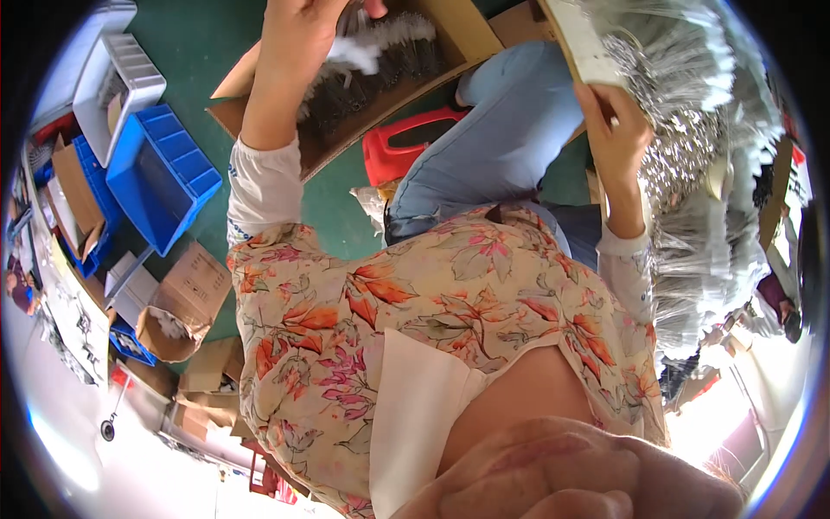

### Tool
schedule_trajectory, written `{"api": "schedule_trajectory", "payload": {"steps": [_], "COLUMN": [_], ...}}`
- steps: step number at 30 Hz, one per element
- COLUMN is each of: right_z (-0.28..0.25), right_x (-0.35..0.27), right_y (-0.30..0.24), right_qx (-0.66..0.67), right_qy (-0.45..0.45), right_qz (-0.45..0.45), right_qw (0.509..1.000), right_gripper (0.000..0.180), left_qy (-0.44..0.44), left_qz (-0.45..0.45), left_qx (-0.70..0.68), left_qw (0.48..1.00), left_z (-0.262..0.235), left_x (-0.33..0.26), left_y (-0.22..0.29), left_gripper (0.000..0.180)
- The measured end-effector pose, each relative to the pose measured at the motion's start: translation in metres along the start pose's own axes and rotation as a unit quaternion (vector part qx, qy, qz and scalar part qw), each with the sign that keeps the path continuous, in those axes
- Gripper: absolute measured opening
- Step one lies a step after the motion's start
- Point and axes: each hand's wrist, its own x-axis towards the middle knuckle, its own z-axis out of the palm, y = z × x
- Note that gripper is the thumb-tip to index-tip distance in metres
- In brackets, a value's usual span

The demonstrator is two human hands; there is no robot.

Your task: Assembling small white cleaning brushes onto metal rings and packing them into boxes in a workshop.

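Hanging over an open cardboard box (474, 30) that holds white-tipped wire pieces (393, 54), the left hand (313, 19) is cut off by the view's upper edge; its grip cannot be told. The right hand (621, 130), fingers curled, touches a pale board (583, 48) beside heaped metal wires (687, 151); whether it clamps anything is unclear.

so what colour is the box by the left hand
The cardboard box is brown, seen best in the head view.
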Motion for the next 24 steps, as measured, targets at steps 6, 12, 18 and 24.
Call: {"api": "schedule_trajectory", "payload": {"steps": [6,12,18,24], "right_z": [0.013,-0.010,-0.024,-0.065], "right_x": [-0.014,-0.032,-0.037,-0.057], "right_y": [0.017,0.010,-0.001,-0.026], "right_qx": [-0.106,-0.133,-0.203,-0.235], "right_qy": [-0.066,-0.087,-0.107,-0.152], "right_qz": [-0.014,-0.007,-0.007,-0.001], "right_qw": [0.992,0.987,0.973,0.960], "right_gripper": [0.009,0.012,0.009,0.004], "left_qy": [-0.192,-0.367,-0.282,-0.226], "left_qz": [-0.123,-0.238,-0.440,-0.560], "left_qx": [0.526,0.603,0.573,0.557], "left_qw": [0.820,0.667,0.632,0.570], "left_z": [-0.069,-0.009,0.013,-0.053], "left_x": [-0.047,-0.124,-0.127,-0.231], "left_y": [-0.193,-0.358,-0.411,-0.454], "left_gripper": [0.021,0.022,0.028,0.034]}}
